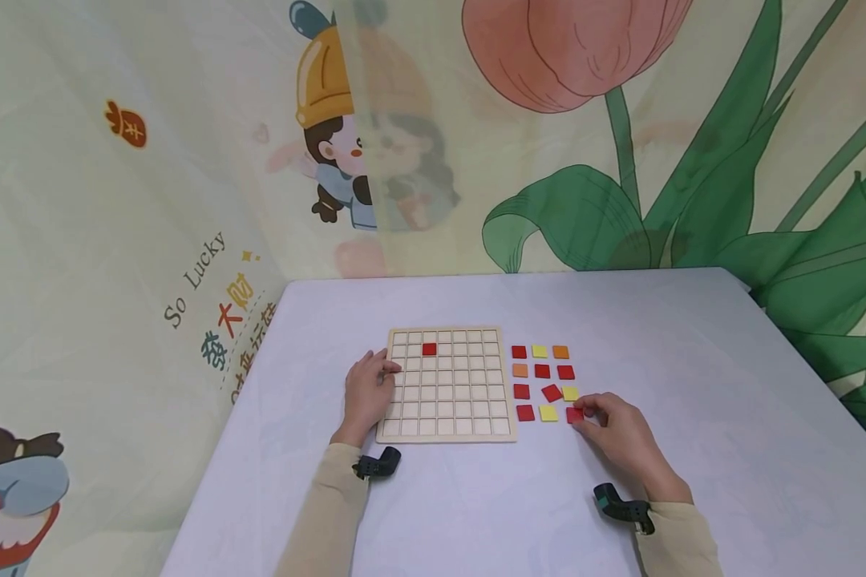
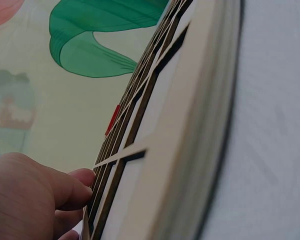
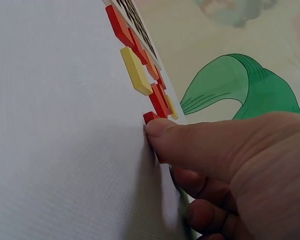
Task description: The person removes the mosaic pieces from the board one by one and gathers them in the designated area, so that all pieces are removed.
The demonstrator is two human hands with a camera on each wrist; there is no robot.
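A light wooden grid board (image 1: 446, 437) lies flat on the table, with one red square tile (image 1: 429, 349) in its second row. My left hand (image 1: 370, 390) rests at the board's left edge, fingertips touching the frame; the left wrist view shows the thumb and fingers (image 2: 72, 192) against that edge. To the board's right, my right hand (image 1: 621, 429) pinches a red square tile (image 1: 574, 415) between thumb and fingers, at the lower right corner of the loose tiles. The right wrist view shows the thumb covering most of this tile (image 3: 149, 117), down near the tabletop.
Several loose red, yellow and orange tiles lie in rough rows right of the board, including a yellow tile (image 1: 548, 413), an orange tile (image 1: 560, 353) and a tilted red tile (image 1: 552, 393). A white cloth (image 1: 476, 513) covers the table. Behind hangs a printed curtain (image 1: 418, 256).
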